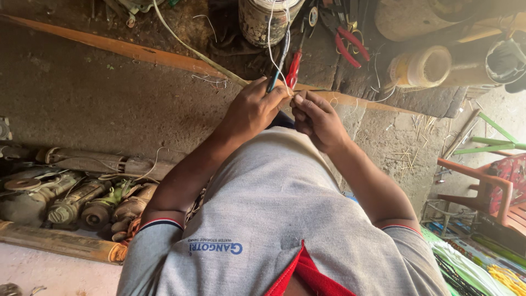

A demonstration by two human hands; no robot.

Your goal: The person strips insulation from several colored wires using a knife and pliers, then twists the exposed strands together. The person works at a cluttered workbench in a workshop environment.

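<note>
The bench [109, 93] is dark and worn, with an orange strip along its edge. Old motor parts [76, 203] lie below it on the left. A dirty can [263, 19] stands at the far edge, with red pliers [348, 46] and a tape roll [422, 67] to its right. The left hand [253, 108] is closed around a blue-handled tool [278, 68]. The right hand [318, 119] pinches a thin white wire [272, 52] just beside it, above the bench edge.

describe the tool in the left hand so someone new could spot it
Start at the grimy round can at the top centre of the workbench. Below it, the left hand grips a thin tool pointing towards the can. Its blue handle sets it apart from the red-handled tool beside it.
</note>
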